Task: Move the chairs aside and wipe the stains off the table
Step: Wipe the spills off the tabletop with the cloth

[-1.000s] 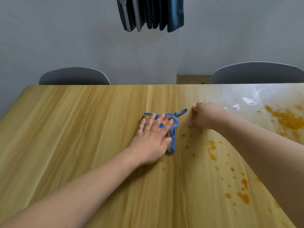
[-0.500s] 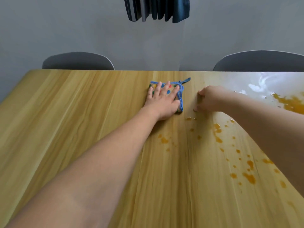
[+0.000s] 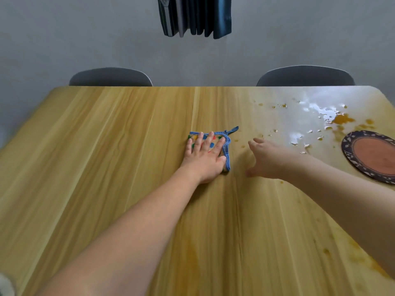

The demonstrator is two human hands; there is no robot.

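Round dark-rimmed plate (image 3: 373, 155) with reddish centre, dark pleated fabric (image 3: 195, 17), perhaps a curtain, grey wall (image 3: 64, 35)

The left hand (image 3: 205, 159) hides most of the cloth (image 3: 227, 146); the plate (image 3: 363, 154) runs off-frame.

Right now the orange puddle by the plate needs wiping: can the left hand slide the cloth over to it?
Probably not directly: the right hand lies between the cloth under the left hand and the puddle.

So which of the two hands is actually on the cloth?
The left hand: it presses flat, fingers spread, on the blue-edged cloth. The right hand is beside the cloth, apart from it, holding nothing.
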